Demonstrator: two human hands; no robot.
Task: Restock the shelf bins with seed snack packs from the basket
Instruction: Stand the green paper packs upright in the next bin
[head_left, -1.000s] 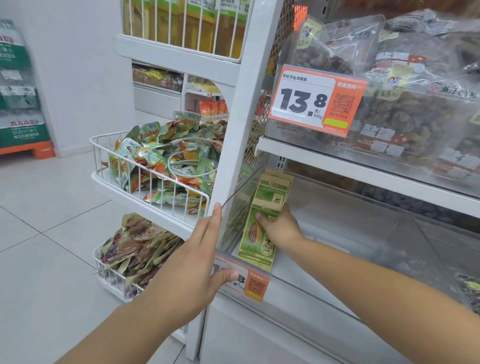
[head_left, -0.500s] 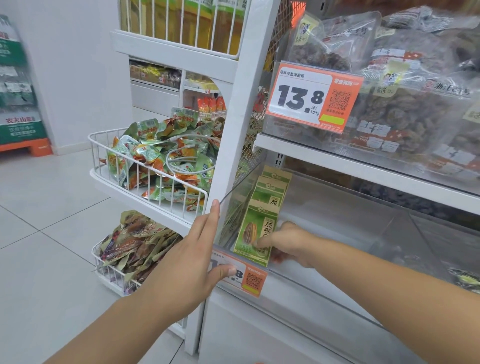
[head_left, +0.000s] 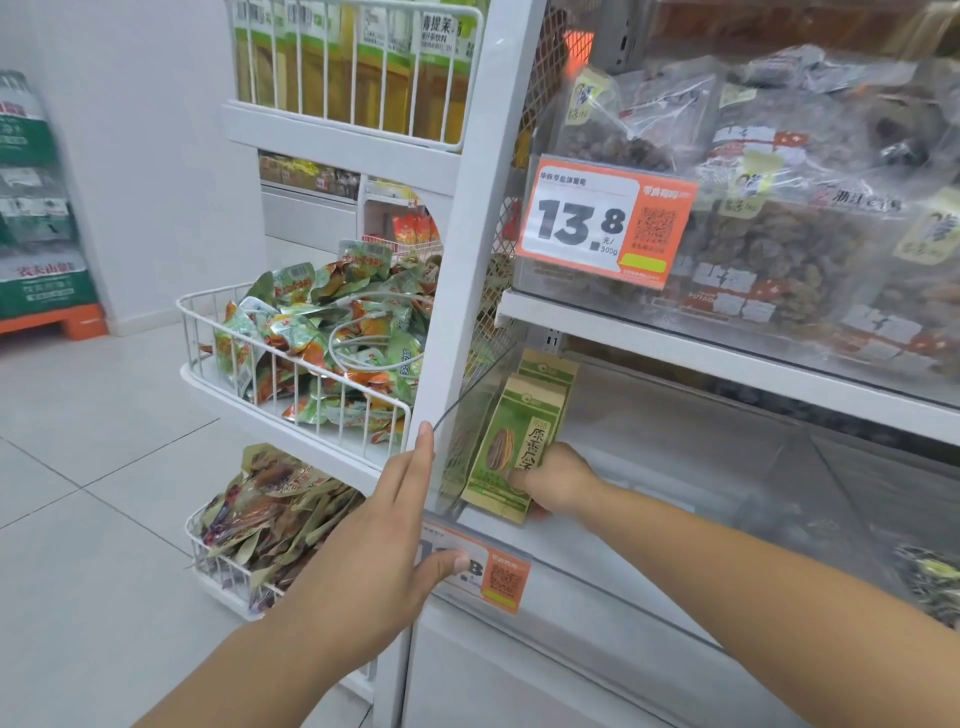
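Observation:
A green seed snack pack (head_left: 511, 441) stands upright against the left wall of a clear shelf bin (head_left: 675, 587). My right hand (head_left: 563, 480) reaches inside the bin and grips the pack's lower right edge. A second pack of the same kind (head_left: 549, 368) stands right behind it. My left hand (head_left: 374, 545) lies flat on the bin's front left corner, fingers up along the white post (head_left: 467, 260) and thumb on the orange price tag (head_left: 501, 578). The rest of the bin floor to the right is bare.
The shelf above holds clear bags of dried fruit (head_left: 779, 218) behind a 13.8 price tag (head_left: 605, 221). Left of the post are two white wire baskets, the upper (head_left: 234, 332) with green-orange snack packs and the lower (head_left: 218, 571) with brownish packs. Tiled floor lies to the left.
My right hand has lowered the seed pack toward the bin floor and shifted its grip to the pack's lower right. My left hand has stayed on the bin's corner.

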